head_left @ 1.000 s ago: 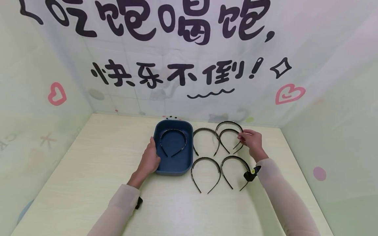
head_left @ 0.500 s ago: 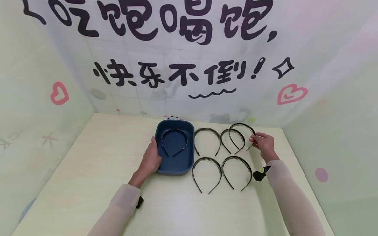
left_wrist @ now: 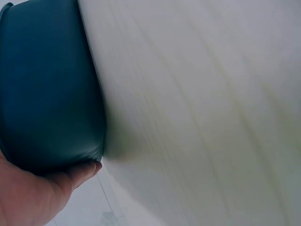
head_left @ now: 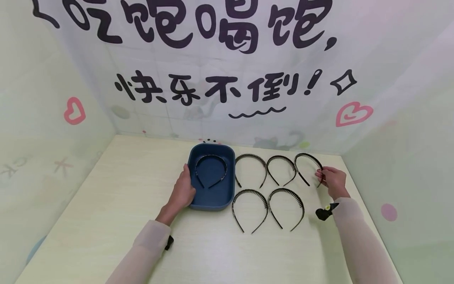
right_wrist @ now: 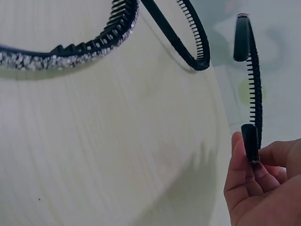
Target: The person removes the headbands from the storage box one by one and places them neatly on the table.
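Note:
My left hand (head_left: 183, 190) grips the near left side of a deep blue tray (head_left: 213, 198), thumb along its outer wall. Inside the tray lies a dark headband (head_left: 211, 156). On the right, my right hand (head_left: 335, 182) pinches a black toothed headband (head_left: 302, 177) near one end. The right wrist view shows that band (right_wrist: 255, 96) raised, its comb teeth facing inward, with thumb and fingers at its lower tip. Just left of it lies a smaller headband (head_left: 281, 156).
Three more headbands lie beside the tray: one in the back row (head_left: 250, 155), and front ones at left (head_left: 250, 191) and right (head_left: 286, 190). Glittery trim (right_wrist: 75, 62) edges one of them. A printed sheet (head_left: 198, 122) walls the table's back and sides.
My right hand has moved right with the headband, carrying it off the smaller one it overlapped. The left hand keeps its hold on the tray. The head view has shifted slightly.

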Action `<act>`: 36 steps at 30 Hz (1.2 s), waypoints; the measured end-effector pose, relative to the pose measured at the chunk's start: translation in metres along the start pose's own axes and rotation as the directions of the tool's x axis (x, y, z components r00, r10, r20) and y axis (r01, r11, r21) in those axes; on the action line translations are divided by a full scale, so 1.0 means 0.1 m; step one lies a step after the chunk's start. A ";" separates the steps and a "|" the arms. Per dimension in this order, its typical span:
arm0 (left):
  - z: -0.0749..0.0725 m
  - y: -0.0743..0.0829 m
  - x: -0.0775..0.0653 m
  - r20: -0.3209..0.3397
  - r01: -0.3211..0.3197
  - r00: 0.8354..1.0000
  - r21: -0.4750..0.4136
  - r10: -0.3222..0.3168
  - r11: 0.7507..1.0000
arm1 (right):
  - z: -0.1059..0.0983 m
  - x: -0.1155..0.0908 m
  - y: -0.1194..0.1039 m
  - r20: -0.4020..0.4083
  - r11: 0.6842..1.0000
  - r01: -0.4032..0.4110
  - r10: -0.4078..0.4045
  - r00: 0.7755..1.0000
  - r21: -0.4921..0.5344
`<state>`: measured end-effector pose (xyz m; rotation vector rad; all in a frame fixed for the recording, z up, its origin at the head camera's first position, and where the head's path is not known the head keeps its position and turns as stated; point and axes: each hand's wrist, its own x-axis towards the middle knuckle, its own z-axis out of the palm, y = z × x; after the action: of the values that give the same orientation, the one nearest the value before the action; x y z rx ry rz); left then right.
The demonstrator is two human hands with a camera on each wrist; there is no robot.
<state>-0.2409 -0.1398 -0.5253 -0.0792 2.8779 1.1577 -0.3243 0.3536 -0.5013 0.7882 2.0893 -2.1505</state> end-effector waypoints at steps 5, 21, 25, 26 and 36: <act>-0.01 0.02 -0.02 -0.018 -0.008 1.000 0.001 0.008 1.000 | -0.09 0.05 0.03 -0.055 0.999 -0.039 0.041 0.998 0.035; -0.01 0.00 0.00 -0.001 -0.001 1.000 0.003 0.001 1.000 | -0.16 0.15 0.11 -0.179 0.997 -0.059 0.066 0.982 0.041; 0.00 -0.01 -0.01 -0.002 0.005 1.000 0.009 -0.005 1.000 | -0.14 0.15 0.09 -0.185 0.999 -0.046 0.045 0.982 0.000; 0.00 -0.02 -0.01 -0.004 0.003 1.000 0.013 -0.003 1.000 | -0.14 0.14 0.09 -0.184 0.999 -0.042 0.038 0.982 -0.021; 0.02 -0.04 0.00 -0.005 -0.021 1.000 0.008 0.021 1.000 | -0.17 0.08 0.06 -0.145 0.984 -0.037 0.011 0.989 -0.174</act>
<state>-0.2409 -0.1414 -0.5293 -0.0520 2.8945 1.1515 -0.3238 0.3716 -0.5098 0.9683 2.2863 -1.9158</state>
